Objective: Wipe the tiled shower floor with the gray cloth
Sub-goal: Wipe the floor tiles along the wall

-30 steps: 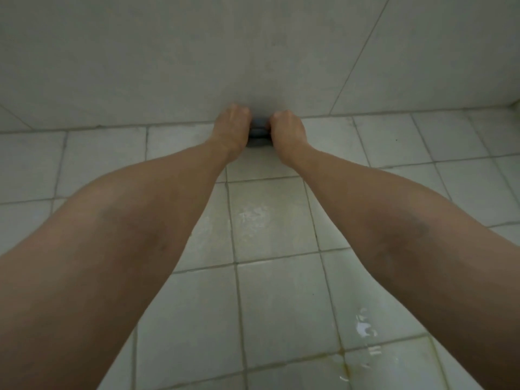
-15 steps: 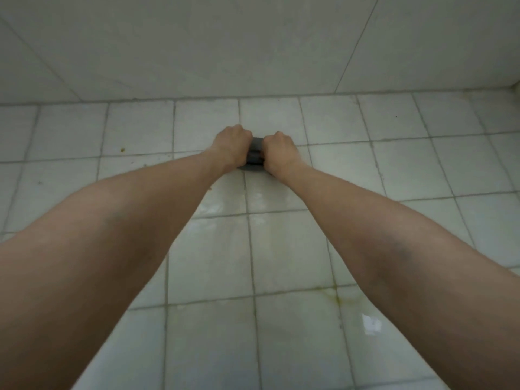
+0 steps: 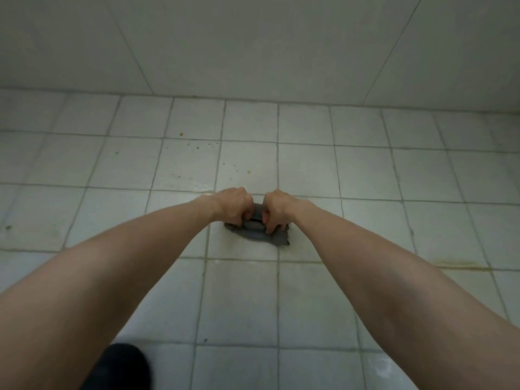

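I see the tiled shower floor (image 3: pixel 306 170), pale square tiles with darker grout lines. A bunched gray cloth (image 3: pixel 254 235) lies on it near the middle. Small brown specks (image 3: pixel 248 172) dot the tiles beyond, and a yellowish stain (image 3: pixel 461 261) streaks the grout at right.

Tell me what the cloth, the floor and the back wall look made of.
The gray cloth: soft fabric, weave unclear; it bunches into folds. The floor: small square pale tiles, probably glazed ceramic, given the faint sheen and grout lines. The wall: larger smooth tiles, duller finish, thin joints.
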Available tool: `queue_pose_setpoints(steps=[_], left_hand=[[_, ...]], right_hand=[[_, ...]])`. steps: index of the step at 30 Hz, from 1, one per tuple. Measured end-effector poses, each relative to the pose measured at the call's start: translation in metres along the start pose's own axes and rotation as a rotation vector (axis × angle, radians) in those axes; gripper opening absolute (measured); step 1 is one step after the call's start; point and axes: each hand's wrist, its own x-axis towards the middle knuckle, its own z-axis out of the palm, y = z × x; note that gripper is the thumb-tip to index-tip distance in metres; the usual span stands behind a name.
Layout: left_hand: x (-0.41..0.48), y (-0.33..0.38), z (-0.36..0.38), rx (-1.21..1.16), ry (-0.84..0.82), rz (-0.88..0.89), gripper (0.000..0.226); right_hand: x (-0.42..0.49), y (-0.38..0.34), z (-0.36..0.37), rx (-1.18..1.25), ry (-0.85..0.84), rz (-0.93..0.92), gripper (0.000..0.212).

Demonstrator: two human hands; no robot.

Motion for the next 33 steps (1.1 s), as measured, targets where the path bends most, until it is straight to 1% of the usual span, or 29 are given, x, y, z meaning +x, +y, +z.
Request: queue_pose_setpoints(steps=[2,4,5,7,9,10,12,15,19,24,28,33], left_hand=[[-0.014,-0.003,0.011,-0.008,-0.08,0.052,0.026],[-0.02,-0.008,0.019,-0.014,-0.109,0.069,0.025],[-0.02,-0.011,0.021,-0.004,-0.095,0.066,0.024],[-0.019,-0.024,0.018,0.045,-0.005,0.03,0.022],[-0.014,-0.039,0.007,0.062,0.091,-0.064,0.022],[-0.01,-0.047,0.001,0.056,0.117,-0.115,0.024],[0.0,-0.059,-0.009,0.033,0.139,-0.191,0.025],[0.018,-0.077,-0.022,-0.024,0.187,-0.25,0.024],[0.048,-0.106,-0.042,-0.09,0.311,-0.294,0.026],[0.09,-0.134,-0.069,-0.158,0.398,-0.332,0.029],[0.116,-0.162,-0.086,-0.193,0.466,-0.358,0.028],[0.134,-0.189,-0.097,-0.173,0.537,-0.343,0.03]], right_hand=[[0.003,-0.007,0.009,0.021,-0.09,-0.036,0.017],[0.008,-0.011,0.013,-0.007,-0.117,-0.06,0.017],[0.011,-0.012,0.013,-0.014,-0.108,-0.07,0.014],[0.019,-0.015,0.006,-0.008,0.008,-0.086,0.019],[0.03,-0.018,-0.007,0.001,0.17,-0.087,0.023],[0.036,-0.021,-0.014,0.009,0.225,-0.079,0.024],[0.049,-0.026,-0.028,0.027,0.283,-0.05,0.025],[0.068,-0.029,-0.047,0.059,0.372,0.02,0.026],[0.097,-0.025,-0.074,0.08,0.514,0.091,0.03],[0.129,-0.016,-0.106,0.106,0.605,0.159,0.031],[0.152,-0.015,-0.127,0.097,0.666,0.18,0.032],[0.178,-0.023,-0.153,0.069,0.723,0.22,0.032]])
